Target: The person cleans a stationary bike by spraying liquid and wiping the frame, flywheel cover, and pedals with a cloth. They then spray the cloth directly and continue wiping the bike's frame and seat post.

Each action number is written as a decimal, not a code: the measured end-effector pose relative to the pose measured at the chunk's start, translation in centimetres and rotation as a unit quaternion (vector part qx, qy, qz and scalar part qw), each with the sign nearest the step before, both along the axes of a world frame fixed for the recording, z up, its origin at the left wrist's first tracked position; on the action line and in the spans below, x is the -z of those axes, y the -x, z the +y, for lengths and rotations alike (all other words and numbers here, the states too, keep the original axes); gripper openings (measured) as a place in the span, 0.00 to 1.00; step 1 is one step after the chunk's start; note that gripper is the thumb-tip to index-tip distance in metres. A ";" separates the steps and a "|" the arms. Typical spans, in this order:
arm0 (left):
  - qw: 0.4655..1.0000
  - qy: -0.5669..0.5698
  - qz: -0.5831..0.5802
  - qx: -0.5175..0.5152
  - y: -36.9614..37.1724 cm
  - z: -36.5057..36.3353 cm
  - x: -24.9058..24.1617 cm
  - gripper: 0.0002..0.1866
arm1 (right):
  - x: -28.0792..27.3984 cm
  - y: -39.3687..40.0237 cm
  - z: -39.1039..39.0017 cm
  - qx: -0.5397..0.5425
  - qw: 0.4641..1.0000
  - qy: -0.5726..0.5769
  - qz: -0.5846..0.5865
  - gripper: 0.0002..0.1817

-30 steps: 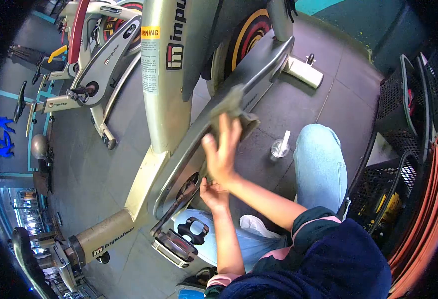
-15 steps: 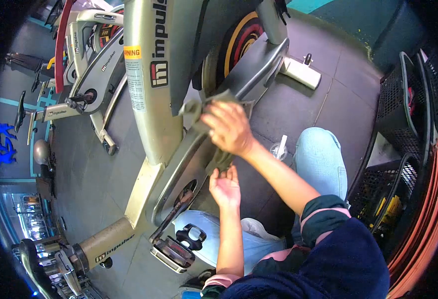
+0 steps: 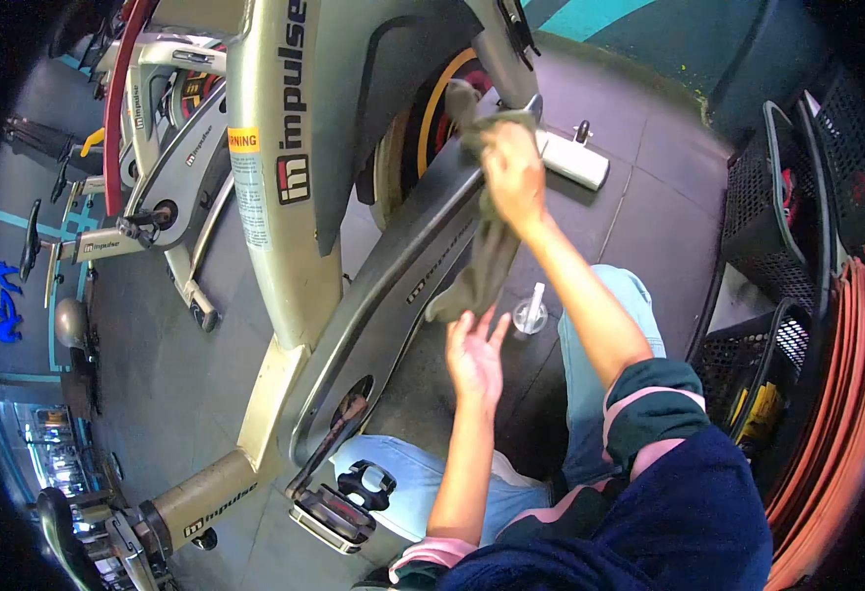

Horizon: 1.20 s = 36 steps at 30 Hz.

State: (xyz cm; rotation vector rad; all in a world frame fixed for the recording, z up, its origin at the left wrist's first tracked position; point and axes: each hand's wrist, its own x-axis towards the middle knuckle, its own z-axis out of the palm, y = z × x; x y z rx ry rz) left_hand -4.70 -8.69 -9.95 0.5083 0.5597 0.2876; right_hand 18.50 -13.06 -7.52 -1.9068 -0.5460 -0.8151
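Note:
A spin bike (image 3: pixel 285 158) marked "impulse" stands in front of me. My right hand (image 3: pixel 514 177) grips a grey-green cloth (image 3: pixel 497 251) against the front end of the bike's dark chain guard (image 3: pixel 393 281). One bunched part of the cloth sticks up beyond my fingers, and the rest hangs down along the guard's near side. Lower down, my left hand (image 3: pixel 477 360) is open with its palm up and fingers spread, fingertips right by the cloth's hanging end. The crank and pedal (image 3: pixel 339 517) are to the left of my left forearm.
A clear round container with a white stick (image 3: pixel 530 313) is on the floor tiles beside my knee (image 3: pixel 615 305). Black perforated baskets (image 3: pixel 763 212) and a stack of orange sheets (image 3: pixel 841 394) line the right side. Another bike (image 3: pixel 171 177) stands at the back left.
My right hand has slid the cloth forward along the chain guard, away from me. My left hand has shifted slightly up and right, its fingers spreading. The guard's lettering is now uncovered.

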 end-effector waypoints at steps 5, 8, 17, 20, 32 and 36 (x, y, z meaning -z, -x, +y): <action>0.985 0.018 0.113 -0.131 4.5 3.7 4.5 0.13 | -2.4 11.6 5.4 -0.207 0.975 -0.011 -0.082 0.14; 0.979 0.002 0.147 -0.143 5.0 3.9 3.5 0.15 | -2.2 11.3 5.4 -0.280 0.957 0.033 -0.072 0.20; 0.996 -0.062 0.062 -0.014 0.9 1.0 0.7 0.14 | -2.3 -0.2 -1.5 -0.105 0.984 0.144 0.014 0.16; 0.992 -0.099 0.035 0.068 -1.2 -0.1 -1.2 0.19 | -2.8 -3.6 -1.8 -0.087 0.977 0.192 0.021 0.17; 0.989 -0.111 0.044 0.083 -3.1 -0.8 -3.2 0.14 | -3.9 -7.4 5.7 0.115 0.917 0.359 0.132 0.11; 0.994 -0.088 0.032 0.048 -1.4 0.1 -3.1 0.11 | -3.9 -4.4 3.3 0.069 0.947 0.299 0.095 0.09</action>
